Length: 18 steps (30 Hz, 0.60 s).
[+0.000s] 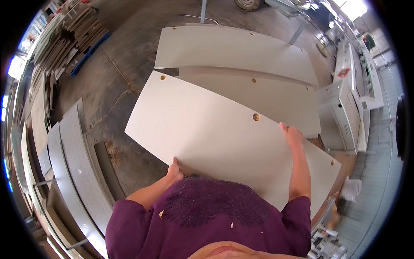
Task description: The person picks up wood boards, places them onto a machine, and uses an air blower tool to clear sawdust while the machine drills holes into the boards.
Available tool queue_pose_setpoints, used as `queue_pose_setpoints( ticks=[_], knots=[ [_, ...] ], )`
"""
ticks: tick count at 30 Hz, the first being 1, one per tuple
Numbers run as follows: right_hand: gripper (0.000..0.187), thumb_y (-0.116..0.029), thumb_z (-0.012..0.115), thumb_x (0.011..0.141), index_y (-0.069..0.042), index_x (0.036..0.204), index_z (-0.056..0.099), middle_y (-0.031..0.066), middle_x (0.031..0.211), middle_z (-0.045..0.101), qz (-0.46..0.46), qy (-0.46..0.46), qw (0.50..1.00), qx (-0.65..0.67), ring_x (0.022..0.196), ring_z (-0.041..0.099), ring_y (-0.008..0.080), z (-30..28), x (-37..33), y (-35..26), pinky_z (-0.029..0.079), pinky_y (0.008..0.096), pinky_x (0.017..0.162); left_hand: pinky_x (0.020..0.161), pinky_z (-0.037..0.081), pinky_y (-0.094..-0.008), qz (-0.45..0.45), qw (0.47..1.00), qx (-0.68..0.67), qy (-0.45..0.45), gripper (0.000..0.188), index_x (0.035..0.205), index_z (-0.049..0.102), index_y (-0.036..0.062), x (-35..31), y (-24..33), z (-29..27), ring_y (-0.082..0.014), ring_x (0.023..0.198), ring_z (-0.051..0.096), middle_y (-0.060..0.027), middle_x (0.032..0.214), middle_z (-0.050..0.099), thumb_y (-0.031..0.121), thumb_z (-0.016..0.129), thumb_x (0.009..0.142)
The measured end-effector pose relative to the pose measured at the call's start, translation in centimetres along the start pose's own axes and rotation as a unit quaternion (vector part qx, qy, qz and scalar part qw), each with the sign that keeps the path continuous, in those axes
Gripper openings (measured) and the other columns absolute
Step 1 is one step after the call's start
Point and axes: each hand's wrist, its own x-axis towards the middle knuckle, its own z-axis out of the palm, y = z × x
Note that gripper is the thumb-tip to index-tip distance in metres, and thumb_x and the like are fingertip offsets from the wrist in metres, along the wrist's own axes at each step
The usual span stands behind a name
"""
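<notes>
A long pale board [202, 121] with round drilled holes along its far edge slants across in front of me. My left hand [174, 172] grips its near edge, thumb on top and fingers hidden underneath. On the far edge, right of the middle hole, my right hand [292, 133] is closed round the board. Beyond lie more pale boards with similar holes: one board [276, 93] partly covered by the held one, and another board [228, 47] farther back. What supports the held board is mostly hidden.
Leaning grey panels [82, 159] stand on the left. Stacked planks [71, 36] sit at the far left by a blue pallet [90, 54]. To the right is a metal machine cabinet [338, 114]. A wheel [248, 3] shows at the top, and a white bag [351, 190] at the lower right.
</notes>
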Motion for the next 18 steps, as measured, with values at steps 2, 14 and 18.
queue_pose_setpoints(
  ticks=[2,14,18],
  knots=[
    [0.077,-0.064,0.027,0.09,0.001,0.084,0.067,0.0204,0.089,0.066,-0.019,-0.008,0.999,-0.025,0.087,0.061,0.039,-0.8,4.6,-0.7,0.047,0.0459,0.077,0.107,0.026,-0.0535,-0.02,0.999,-0.034,0.014,0.059,0.138,0.028,-0.0006,-1.5,-0.1,3.5,-0.0342,0.132,0.03,-0.0149,0.145,0.027,0.043,0.032,0.099],
    [0.064,-0.062,0.035,0.089,-0.005,0.1,0.063,0.0158,0.111,0.061,-0.177,-0.016,0.984,-0.021,0.107,0.055,0.0321,-0.6,31.2,1.4,0.041,0.0481,0.09,0.102,0.035,-0.0492,-0.039,0.997,0.026,-0.064,0.061,0.139,0.026,0.0009,5.5,-9.3,14.2,-0.0317,0.125,0.04,-0.0164,0.138,0.037,0.046,0.031,0.098],
    [0.066,-0.053,0.047,0.088,-0.014,0.139,0.032,0.0104,0.146,0.029,-0.17,-0.042,0.984,-0.033,0.134,0.027,0.032,9.0,33.8,3.3,0.023,0.0612,0.104,0.098,0.039,-0.0481,-0.088,0.976,0.19,-0.065,0.056,0.134,0.032,0.0022,4.7,-7.9,15.4,-0.0305,0.119,0.045,-0.0148,0.131,0.044,0.044,0.035,0.097]
  ],
)
